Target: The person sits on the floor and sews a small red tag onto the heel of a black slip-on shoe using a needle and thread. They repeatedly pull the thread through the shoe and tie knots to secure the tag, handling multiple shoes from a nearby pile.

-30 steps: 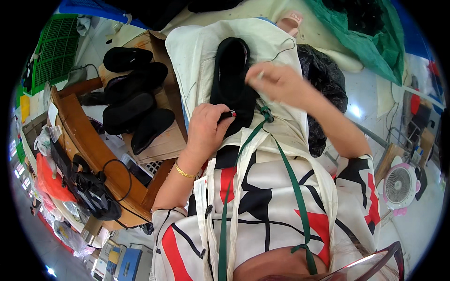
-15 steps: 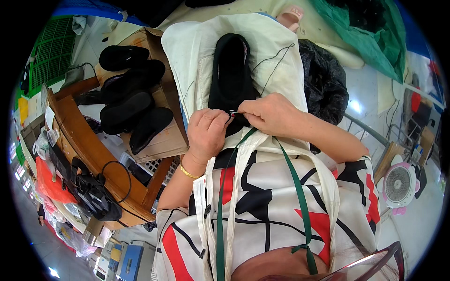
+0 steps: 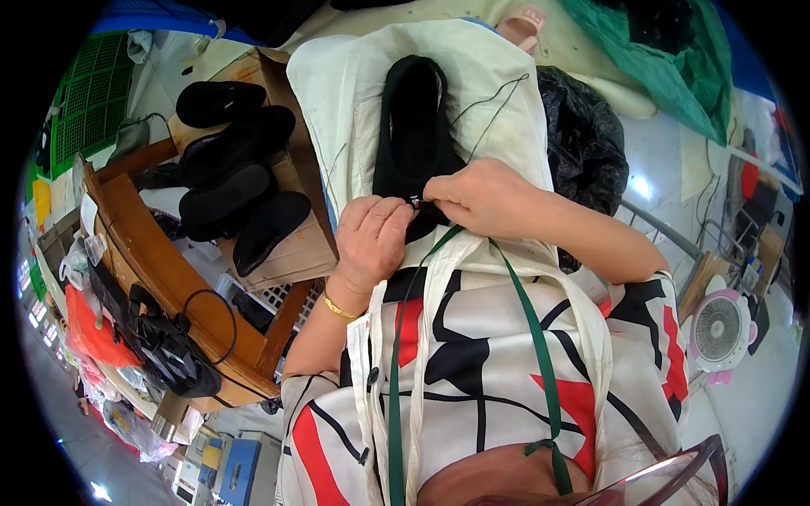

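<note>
A black slip-on shoe (image 3: 413,160) lies in my lap on a white cloth apron (image 3: 346,110), its opening facing up and its near end at my fingers. My left hand (image 3: 371,240) is closed on that near end of the shoe. Close beside it, my right hand (image 3: 481,198) pinches with thumb and forefinger at the same spot. Between the fingertips a tiny red and whitish bit shows, too small to name. What the right fingers hold is hidden. A dark thread (image 3: 498,101) loops over the cloth to the right of the shoe.
Several black shoes (image 3: 228,194) lie on a cardboard box (image 3: 295,244) at the left, by a wooden stool-like frame (image 3: 160,261). A black plastic bag (image 3: 582,143) stands at the right. Farther off are a fan (image 3: 720,327) and a pink slipper (image 3: 521,25).
My right hand has shifted slightly up and left, its fingertips nearer my left hand and more curled. The left hand keeps its hold on the shoe.
</note>
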`<state>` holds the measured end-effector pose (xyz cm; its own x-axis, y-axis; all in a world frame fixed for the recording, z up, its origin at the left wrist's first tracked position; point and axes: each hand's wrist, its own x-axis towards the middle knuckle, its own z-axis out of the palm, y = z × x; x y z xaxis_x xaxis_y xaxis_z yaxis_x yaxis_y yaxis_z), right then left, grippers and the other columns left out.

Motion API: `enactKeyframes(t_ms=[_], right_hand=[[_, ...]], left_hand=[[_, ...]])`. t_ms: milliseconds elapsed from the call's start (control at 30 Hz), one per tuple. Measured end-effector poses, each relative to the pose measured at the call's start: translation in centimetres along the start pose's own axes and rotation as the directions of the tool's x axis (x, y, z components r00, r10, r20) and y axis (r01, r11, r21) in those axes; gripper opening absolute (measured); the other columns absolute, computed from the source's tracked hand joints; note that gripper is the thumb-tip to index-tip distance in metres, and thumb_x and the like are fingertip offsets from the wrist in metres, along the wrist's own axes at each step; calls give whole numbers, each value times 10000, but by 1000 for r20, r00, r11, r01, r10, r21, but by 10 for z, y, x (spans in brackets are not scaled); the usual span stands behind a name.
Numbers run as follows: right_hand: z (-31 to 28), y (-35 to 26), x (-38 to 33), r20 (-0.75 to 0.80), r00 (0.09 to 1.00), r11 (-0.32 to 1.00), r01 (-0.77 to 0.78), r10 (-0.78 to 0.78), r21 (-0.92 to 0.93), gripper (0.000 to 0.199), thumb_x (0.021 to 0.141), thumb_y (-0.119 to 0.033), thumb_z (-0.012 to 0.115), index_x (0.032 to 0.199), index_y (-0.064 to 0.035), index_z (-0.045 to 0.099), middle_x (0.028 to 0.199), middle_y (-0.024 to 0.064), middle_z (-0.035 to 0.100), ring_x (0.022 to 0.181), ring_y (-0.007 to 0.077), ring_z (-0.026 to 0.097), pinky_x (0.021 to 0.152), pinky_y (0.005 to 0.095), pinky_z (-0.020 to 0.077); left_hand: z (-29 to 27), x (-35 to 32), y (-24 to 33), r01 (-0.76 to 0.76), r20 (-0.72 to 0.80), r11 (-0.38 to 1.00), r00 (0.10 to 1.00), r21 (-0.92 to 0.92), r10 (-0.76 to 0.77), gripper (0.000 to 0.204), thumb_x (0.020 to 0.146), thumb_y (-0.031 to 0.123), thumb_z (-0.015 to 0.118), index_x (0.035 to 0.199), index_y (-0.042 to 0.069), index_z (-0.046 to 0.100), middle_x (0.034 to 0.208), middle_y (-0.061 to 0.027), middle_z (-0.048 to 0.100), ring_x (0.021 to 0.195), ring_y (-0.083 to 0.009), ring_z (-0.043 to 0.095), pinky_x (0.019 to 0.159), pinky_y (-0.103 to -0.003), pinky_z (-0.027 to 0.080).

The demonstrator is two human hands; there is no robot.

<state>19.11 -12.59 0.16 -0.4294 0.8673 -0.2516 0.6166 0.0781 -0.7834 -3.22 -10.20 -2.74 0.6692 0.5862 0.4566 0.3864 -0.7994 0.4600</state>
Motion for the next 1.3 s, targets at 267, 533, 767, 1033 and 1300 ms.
enactKeyframes(t_ms=[267,533,767,1033,1300], right_hand=[[29,-9,-6,-45,999,973,11,-22,-232,171,817,-112,610,938,-39,513,642,118,629,598,327,653,518,445,489],[40,-1,-10,-165,979,965,74,-118,-253,155,804,-108,607,910,-42,513,611,97,609,562,284,643,464,409,470],[24,-5,-9,-124,992,998,-6,-2,-64,102,828,-119,612,891,-59,557,645,134,627,611,341,645,541,460,494],[-4,3,-1,25,1000,985,-21,18,169,141,855,-133,585,911,-58,691,780,168,684,749,369,665,691,459,521],[9,7,2,10,1000,988,-24,23,150,124,876,-147,571,925,-46,626,740,161,669,718,376,655,660,468,512]], left_hand=[[1,-3,-1,-3,-15,1000,1000,-7,3,223,727,22,730,935,45,654,912,-61,658,805,-246,612,701,-354,509],[-3,0,8,233,8,970,972,-68,-233,312,673,-21,777,956,48,663,888,-90,656,795,-292,617,695,-381,506],[-2,-7,1,169,73,983,984,-75,-163,392,632,-35,721,1008,51,649,901,-92,622,809,-295,604,703,-390,505],[1,-8,0,140,71,987,988,-80,-135,396,626,-58,689,1004,49,646,900,-94,612,807,-298,602,704,-388,508],[1,-7,-1,160,42,982,987,-103,-157,369,633,-60,706,981,46,648,873,-94,621,791,-297,610,695,-386,513]])
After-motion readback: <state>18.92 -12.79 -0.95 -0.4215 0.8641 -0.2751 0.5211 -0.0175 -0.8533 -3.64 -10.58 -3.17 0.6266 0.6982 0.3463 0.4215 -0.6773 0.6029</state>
